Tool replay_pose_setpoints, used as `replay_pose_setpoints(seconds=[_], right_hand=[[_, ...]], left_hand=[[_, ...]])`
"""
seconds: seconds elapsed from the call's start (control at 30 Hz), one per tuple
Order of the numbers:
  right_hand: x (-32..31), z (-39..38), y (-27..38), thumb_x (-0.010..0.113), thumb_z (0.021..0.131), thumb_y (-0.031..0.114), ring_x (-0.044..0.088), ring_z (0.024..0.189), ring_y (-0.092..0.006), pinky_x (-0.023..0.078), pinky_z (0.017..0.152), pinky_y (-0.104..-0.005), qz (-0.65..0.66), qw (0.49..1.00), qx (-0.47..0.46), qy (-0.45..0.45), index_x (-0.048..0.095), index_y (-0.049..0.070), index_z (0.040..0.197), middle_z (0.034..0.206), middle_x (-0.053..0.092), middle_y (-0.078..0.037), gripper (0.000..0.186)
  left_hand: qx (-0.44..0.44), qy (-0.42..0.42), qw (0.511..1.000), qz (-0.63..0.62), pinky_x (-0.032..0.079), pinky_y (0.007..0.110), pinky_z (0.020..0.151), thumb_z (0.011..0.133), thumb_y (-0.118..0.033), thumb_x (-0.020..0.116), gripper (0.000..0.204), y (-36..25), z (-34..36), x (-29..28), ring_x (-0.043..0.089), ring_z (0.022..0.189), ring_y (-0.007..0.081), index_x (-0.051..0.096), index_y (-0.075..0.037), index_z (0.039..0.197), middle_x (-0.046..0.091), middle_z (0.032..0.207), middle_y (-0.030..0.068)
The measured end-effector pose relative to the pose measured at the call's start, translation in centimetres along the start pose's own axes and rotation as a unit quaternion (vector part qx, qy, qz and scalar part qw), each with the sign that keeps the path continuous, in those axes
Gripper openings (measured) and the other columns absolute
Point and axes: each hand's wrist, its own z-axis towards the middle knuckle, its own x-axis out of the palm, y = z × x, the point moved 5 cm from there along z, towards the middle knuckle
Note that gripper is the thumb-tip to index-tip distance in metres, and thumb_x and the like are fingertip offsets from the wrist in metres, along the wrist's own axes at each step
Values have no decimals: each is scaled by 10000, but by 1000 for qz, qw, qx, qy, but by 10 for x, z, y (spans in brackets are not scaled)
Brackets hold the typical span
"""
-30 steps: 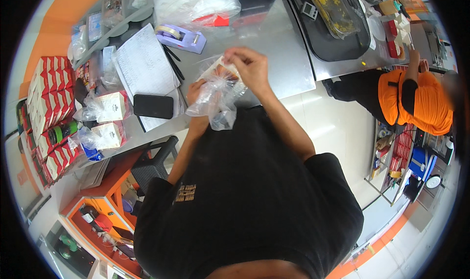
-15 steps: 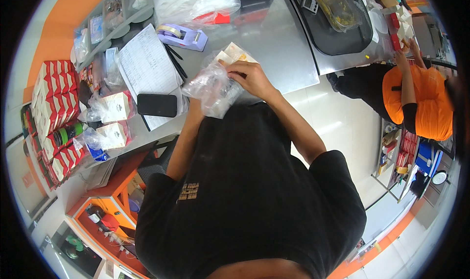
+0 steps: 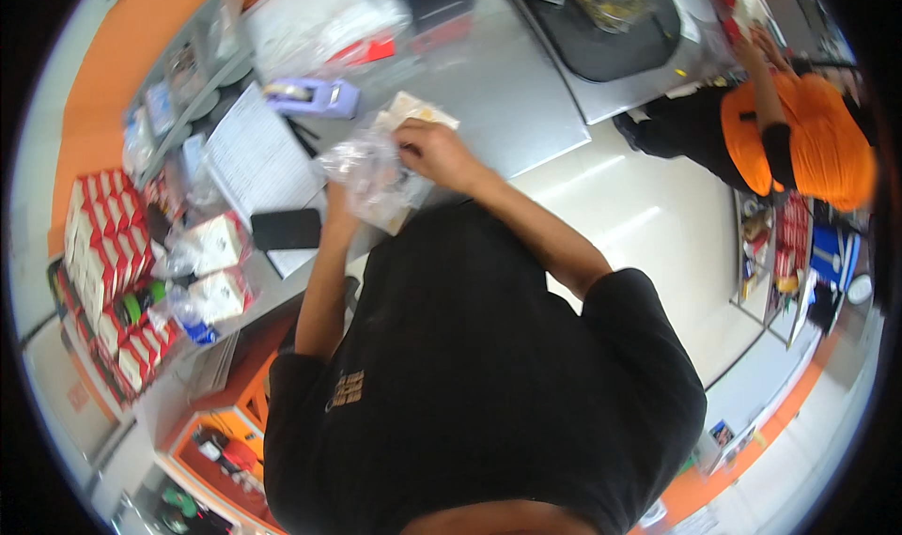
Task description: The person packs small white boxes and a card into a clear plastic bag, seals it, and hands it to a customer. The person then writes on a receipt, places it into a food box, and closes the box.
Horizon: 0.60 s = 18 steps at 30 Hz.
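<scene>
Plastic bag [image 3: 360,167], crinkly, translucent, against right fingers [image 3: 413,135]

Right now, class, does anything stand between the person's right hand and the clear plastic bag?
Nothing visible does: the right hand is at the clear plastic bag, its fingers against the film. The purple tape dispenser and written sheets lie left of the hand, not between.

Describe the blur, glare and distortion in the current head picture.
Head view: blur softens the clear plastic bag and the written page; glare streaks the pale floor; the orange wall band bows near the left rim; the picture's corners are black.
</scene>
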Motion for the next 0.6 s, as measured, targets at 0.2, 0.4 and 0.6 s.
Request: replay_pose_setpoints(seconds=[0.2,0.4,0.6], right_hand=[[-2,-29,46,701,726,121,588,861,-243,478,752,-370,-67,993,-79,-65,586,73,876,906,578,-71,195],[9,-22,8,687,735,214,553,971,-274,431,833,-385,-49,993,-112,-1,588,73,945,980,558,-101,271],[4,-21,12,717,708,243,549,941,-268,419,821,-390,-58,993,-99,3,588,69,899,972,550,-111,289]], left_hand=[[-378,30,875,-301,489,317,753,789,-77,681,379,-4,22,3,616,865,181,581,46,1133,639,1008,98],[-347,-75,852,-385,527,307,741,776,-10,668,269,2,26,10,641,845,196,599,37,1031,641,958,98],[-381,-80,808,-442,524,309,744,790,-19,659,216,9,15,20,638,851,189,620,31,996,647,938,97]])
